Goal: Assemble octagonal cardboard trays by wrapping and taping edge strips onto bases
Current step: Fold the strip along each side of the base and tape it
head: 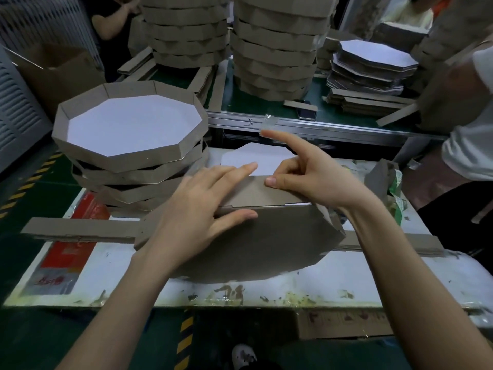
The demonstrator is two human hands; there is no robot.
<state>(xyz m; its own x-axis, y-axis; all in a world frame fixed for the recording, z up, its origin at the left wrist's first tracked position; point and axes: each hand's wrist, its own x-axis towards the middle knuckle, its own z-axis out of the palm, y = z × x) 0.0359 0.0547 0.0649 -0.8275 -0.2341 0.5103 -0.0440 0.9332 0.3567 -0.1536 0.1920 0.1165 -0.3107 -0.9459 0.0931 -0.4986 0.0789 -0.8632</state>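
At the workbench's point(112, 265) middle the base point(253, 244) leans tilted, the edge strip point(256, 192) running left-right along its upper edge. The left hand point(202, 206) presses both with spread fingers. The right hand point(312, 177), nearer, pinches the strip, its raised forefinger carrying tape point(268, 123) just beyond it.

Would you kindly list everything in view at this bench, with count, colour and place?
tray: one, brown, unfinished, tilted on the bench under both hands
strip: one, brown, along the tray's upper edge
loose strips: several, brown, lying across the bench
finished trays: one stack, brown with white floors, left
tall stacks: two, brown, far table
bases: one pile, white-topped, far right
tape: one piece, clear, at the right index fingertip
phone: one, dark, far table
bench: one, white, stained
left hand: flat fingers press the strip
right hand: thumb pinches the strip, index raised
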